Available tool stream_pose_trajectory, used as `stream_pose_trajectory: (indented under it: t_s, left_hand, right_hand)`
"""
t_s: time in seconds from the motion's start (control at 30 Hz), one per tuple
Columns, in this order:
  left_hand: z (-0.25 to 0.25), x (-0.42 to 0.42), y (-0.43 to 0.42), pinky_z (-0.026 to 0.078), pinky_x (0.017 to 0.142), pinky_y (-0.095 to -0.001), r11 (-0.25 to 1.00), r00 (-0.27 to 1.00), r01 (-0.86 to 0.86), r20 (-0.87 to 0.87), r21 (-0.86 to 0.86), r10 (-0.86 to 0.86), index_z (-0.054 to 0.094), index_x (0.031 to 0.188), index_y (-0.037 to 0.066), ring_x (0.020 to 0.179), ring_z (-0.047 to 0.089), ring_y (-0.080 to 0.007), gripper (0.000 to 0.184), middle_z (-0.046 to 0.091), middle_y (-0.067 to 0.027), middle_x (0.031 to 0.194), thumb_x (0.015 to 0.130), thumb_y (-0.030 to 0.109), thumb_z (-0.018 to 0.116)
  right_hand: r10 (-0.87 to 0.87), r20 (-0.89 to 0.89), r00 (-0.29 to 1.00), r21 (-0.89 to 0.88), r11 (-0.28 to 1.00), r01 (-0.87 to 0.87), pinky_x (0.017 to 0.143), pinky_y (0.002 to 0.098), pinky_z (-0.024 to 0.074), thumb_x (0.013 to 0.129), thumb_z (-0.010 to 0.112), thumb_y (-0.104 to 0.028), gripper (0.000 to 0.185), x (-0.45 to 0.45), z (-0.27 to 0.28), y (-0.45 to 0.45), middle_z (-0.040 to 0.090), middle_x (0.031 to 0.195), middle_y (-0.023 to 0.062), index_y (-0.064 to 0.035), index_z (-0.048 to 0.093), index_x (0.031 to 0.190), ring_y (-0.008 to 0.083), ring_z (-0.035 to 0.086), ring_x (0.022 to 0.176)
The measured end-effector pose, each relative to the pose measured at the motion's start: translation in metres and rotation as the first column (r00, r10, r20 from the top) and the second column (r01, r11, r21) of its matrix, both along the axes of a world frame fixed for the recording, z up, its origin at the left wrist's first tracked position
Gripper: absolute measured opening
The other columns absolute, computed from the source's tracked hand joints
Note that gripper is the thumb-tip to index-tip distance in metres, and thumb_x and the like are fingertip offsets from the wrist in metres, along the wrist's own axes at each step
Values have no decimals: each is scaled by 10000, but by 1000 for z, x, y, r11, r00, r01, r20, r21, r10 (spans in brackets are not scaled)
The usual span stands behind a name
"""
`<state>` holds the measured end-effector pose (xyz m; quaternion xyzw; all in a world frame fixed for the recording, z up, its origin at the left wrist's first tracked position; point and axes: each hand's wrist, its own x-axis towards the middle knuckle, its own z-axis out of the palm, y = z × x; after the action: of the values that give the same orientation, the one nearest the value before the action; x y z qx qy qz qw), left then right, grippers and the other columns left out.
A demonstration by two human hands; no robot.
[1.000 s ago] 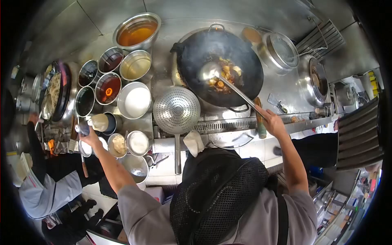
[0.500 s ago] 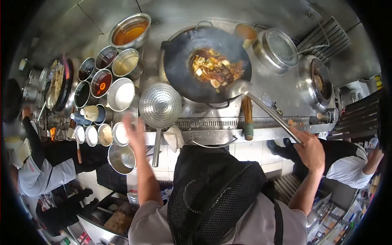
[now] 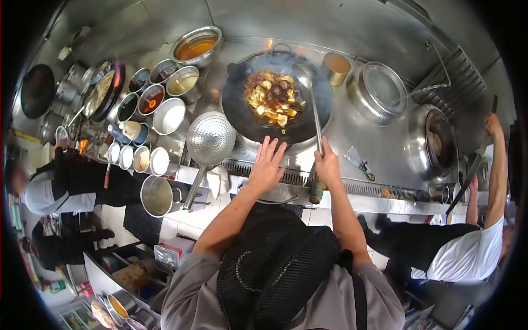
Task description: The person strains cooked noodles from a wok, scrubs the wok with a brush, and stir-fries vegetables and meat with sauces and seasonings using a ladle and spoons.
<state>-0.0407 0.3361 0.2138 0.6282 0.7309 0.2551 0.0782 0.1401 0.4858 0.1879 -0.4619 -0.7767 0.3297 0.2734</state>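
Observation:
A black wok (image 3: 236, 113) on the stove holds browned food (image 3: 272, 98) in dark sauce, with pale pieces among it. My left hand (image 3: 267, 168) is held in front of the wok's near edge, empty, with its fingers spread. In my right hand (image 3: 327, 165) is the handle of a long metal ladle (image 3: 314, 104), whose bowl rests at the wok's upper right inside. Just beneath that hand shows the green-bound end of a brush (image 3: 316, 191). A perforated strainer (image 3: 210, 137) lies left of the wok, its handle toward me.
Metal pots of sauces and seasonings (image 3: 169, 115) stand at the left. A lidded pot (image 3: 378, 91), a tan container (image 3: 335, 69) and a scraper (image 3: 360, 163) are to the right. One co-worker (image 3: 465, 250) holds a long dark tool at the right; another (image 3: 60, 187) stands left.
My left hand has moved from the seasoning pots to the wok's near edge. My right hand swung out to the right, then back in, and the ladle bowl is again inside the wok.

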Motion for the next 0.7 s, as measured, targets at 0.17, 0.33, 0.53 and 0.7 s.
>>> stream_pose_trajectory:
  t_s: [0.17, 0.33, 0.53, 0.7]
  left_hand:
    - [-10, 7, 2, 201, 1171, -590, 995, 990, -96, -102, 34, 98, 405, 1466, 127, 1462, 221, -415, 627, 403, -166, 1450, 902, 228, 658]
    - [-12, 4, -8, 224, 1154, -614, 990, 986, -136, -96, 42, 140, 430, 1460, 155, 1443, 267, -415, 610, 441, -120, 1407, 901, 231, 661]
    - [21, -14, -37, 345, 1092, -560, 990, 991, -133, -14, 49, 134, 537, 1339, 126, 1311, 440, -389, 506, 534, -129, 1284, 871, 244, 689]
    - [192, -29, -57, 530, 892, -412, 921, 971, 234, -119, 312, -206, 580, 893, 89, 900, 657, -249, 175, 639, -41, 979, 816, 138, 730]
  right_hand:
    - [247, 111, 963, -93, 967, -238, 867, 457, 504, 889, 633, -94, 569, -23, 15, 8, 647, 1099, 289, -94, 481, 1437, 448, 643, 985]
    - [431, 115, 895, 60, 896, -440, 818, 479, 512, 863, 643, -50, 596, 32, 38, 10, 657, 1036, 275, -155, 501, 1433, 442, 645, 911]
    - [221, 311, 924, 92, 961, -261, 832, 480, 510, 871, 624, -29, 602, 119, 29, 2, 648, 1091, 280, -154, 489, 1444, 443, 643, 926]
    - [173, 254, 951, 157, 963, -217, 805, 455, 513, 882, 610, -14, 580, 115, 23, 1, 645, 1138, 290, -82, 478, 1443, 414, 659, 898]
